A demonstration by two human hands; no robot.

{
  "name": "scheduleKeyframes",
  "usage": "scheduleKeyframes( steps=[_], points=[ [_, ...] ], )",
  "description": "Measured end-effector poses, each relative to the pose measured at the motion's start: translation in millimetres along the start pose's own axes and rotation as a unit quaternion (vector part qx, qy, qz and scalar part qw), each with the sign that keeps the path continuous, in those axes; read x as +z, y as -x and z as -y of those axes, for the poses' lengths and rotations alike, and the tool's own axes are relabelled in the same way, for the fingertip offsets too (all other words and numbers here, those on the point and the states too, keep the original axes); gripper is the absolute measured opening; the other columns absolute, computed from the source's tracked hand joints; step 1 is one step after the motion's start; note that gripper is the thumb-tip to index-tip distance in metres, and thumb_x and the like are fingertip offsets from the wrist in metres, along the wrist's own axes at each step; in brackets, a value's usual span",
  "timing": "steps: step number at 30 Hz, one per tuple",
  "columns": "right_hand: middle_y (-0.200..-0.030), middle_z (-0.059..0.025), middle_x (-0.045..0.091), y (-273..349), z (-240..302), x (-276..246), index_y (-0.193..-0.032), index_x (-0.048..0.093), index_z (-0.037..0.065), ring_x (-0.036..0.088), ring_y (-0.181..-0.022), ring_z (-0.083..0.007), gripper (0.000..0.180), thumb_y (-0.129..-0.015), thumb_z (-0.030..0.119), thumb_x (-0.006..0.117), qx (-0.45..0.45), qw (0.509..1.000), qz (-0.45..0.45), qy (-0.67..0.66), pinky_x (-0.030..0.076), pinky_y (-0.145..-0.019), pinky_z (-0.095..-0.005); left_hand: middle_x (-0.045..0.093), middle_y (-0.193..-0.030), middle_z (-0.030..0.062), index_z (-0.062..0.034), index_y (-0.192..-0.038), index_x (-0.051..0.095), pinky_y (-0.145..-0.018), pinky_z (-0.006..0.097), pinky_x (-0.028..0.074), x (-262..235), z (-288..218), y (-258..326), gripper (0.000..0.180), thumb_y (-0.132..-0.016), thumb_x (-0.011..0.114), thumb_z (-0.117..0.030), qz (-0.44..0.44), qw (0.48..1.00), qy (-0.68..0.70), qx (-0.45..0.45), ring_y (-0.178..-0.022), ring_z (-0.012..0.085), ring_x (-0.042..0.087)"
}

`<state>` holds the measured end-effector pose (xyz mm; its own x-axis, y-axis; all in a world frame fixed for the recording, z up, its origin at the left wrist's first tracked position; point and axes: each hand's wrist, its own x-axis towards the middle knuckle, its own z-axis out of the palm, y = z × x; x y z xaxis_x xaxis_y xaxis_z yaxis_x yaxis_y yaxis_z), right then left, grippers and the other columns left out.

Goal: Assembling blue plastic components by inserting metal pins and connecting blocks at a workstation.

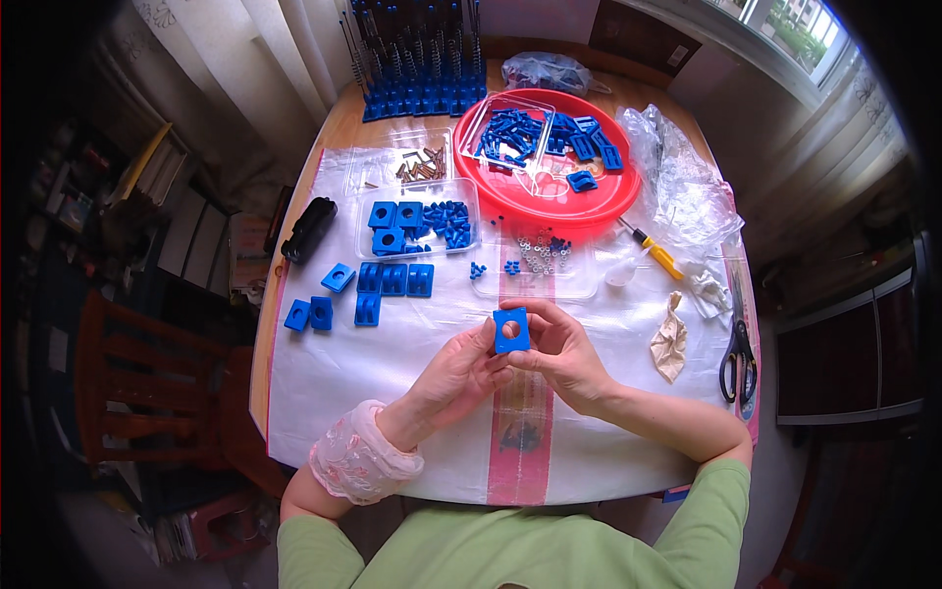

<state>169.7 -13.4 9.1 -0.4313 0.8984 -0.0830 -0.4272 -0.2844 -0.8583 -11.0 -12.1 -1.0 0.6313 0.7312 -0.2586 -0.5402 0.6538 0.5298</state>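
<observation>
Between my two hands, above the middle of the table, is a blue square plastic block (501,342) with a round hole through it. My left hand (459,370) grips its left side, thumb near the edge. My right hand (555,351) pinches it from the right, fingers at its top and bottom corners. More blue blocks of this kind (393,280) lie on the cloth ahead and to the left, some in a row and some loose. A clear plastic box (474,211) beyond them holds similar blocks and small blue pieces.
A red round tray (628,201) with blue parts stands at the back. Nuts (540,257) lie in a clear lid. At the right are a yellow screwdriver (663,257), black scissors (738,365) and crumpled plastic (677,167). A black case (310,230) rests at the left; a spring-rod rack (422,93) stands behind.
</observation>
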Motion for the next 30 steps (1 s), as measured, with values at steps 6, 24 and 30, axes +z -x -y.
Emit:
scheduleKeyframes(
  steps=[6, 24, 30],
  points=[
    [-0.112, -0.0039, 0.058, 2.3, 11.9, 0.4, -0.130, 0.051, 0.007, 0.056, -0.107, -0.0128, 0.056, -0.080, 0.000, 0.075, 0.013, 1.000, -0.010, 0.004, 0.047, -0.094, -0.0302, 0.059, -0.095, -0.0056, -0.0097, -0.113, 0.060, -0.070, 0.021, 0.042, -7.6, 0.0, -2.5, 0.034, -0.099, 0.051, -0.040, -0.009, 1.000, -0.011, -0.005, -0.077, 0.0025, 0.049],
    [-0.098, -0.0121, 0.049, 21.3, 69.0, 25.5, -0.101, 0.055, 0.002, 0.048, -0.095, -0.0286, 0.041, -0.063, 0.006, 0.070, -0.231, 0.637, 0.033, 0.735, 0.043, -0.079, -0.0374, 0.045, -0.090, -0.0079, -0.0069, -0.114, 0.060, -0.066, 0.016, 0.036, 10.5, -2.1, 1.5, 0.040, -0.080, 0.079, -0.017, -0.031, 0.949, -0.303, 0.078, -0.075, 0.0002, 0.039],
    [-0.098, -0.0126, 0.049, 17.8, 71.1, 36.3, -0.093, 0.054, 0.001, 0.048, -0.094, -0.0274, 0.032, -0.063, 0.005, 0.065, -0.231, 0.590, 0.049, 0.772, 0.042, -0.076, -0.0363, 0.047, -0.090, -0.0075, -0.0073, -0.110, 0.059, -0.069, 0.017, 0.037, 10.2, -0.4, 2.3, 0.036, -0.081, 0.079, -0.018, -0.027, 0.958, -0.276, 0.069, -0.075, -0.0001, 0.040]
  ],
)
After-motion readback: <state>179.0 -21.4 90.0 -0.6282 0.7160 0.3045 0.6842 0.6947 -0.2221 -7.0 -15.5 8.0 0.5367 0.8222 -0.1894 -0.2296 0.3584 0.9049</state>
